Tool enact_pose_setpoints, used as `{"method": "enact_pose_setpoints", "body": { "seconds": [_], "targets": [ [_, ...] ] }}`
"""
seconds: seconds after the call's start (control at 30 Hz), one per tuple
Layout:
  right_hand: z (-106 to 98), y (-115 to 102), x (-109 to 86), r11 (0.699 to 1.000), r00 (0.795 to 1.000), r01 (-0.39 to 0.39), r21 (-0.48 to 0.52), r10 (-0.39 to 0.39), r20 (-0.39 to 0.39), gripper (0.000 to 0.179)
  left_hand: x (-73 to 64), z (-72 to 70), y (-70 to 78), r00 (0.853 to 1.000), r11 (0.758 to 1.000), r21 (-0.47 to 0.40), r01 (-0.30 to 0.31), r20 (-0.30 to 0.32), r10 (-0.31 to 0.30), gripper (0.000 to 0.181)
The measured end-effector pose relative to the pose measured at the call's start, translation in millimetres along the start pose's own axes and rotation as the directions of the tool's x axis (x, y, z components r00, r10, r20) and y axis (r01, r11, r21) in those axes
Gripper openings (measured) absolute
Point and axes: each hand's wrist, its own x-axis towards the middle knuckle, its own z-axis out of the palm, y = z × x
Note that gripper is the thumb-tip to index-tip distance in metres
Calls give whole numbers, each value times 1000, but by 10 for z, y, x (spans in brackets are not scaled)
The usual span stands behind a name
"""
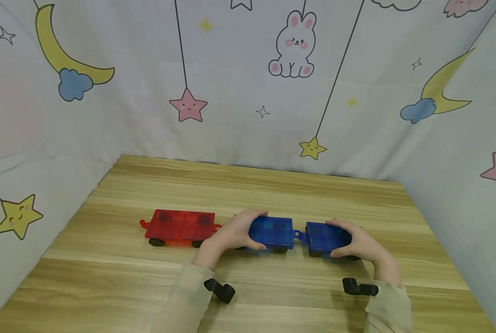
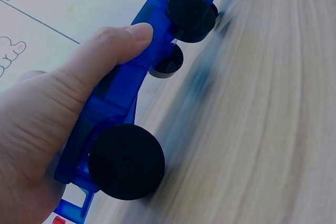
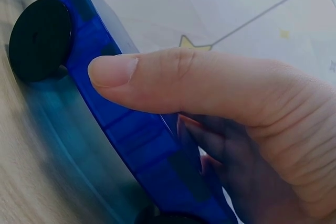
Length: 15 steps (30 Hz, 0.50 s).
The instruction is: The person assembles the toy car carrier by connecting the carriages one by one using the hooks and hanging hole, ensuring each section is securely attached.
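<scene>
Three flat toy train wagons stand in a row on the table in the head view: a see-through red wagon (image 1: 181, 225) at left and two blue ones. My left hand (image 1: 236, 231) grips the middle blue wagon (image 1: 276, 231) from its left end; the left wrist view shows the thumb (image 2: 123, 43) along its side, above the black wheels (image 2: 126, 162). With my right hand (image 1: 362, 244) I hold the right-hand blue wagon (image 1: 323, 237) by its right end, thumb (image 3: 157, 80) against its side. Their couplings (image 1: 299, 235) meet; whether they are hooked, I cannot tell.
Wood-grain tabletop (image 1: 281, 289) lies under the wagons. A white cloth (image 1: 231, 138) printed with stars, moons and a rabbit hangs behind and at both sides. The red wagon's free hook (image 1: 143, 224) points left. My left hand partly hides the red-to-blue coupling.
</scene>
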Motion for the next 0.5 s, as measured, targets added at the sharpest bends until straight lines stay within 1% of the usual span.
{"method": "enact_pose_setpoints", "body": {
  "seconds": [0.27,0.5],
  "targets": [
    [1,-31,18,1000,1000,17,3,-17,4,86,-6,4,2,1000,1000,0,17,2,-17,84],
    [10,-20,21,1000,1000,16,19,-17,5,88,-1,-3,12,1000,1000,3,4,1,-4,85]
  ]
}}
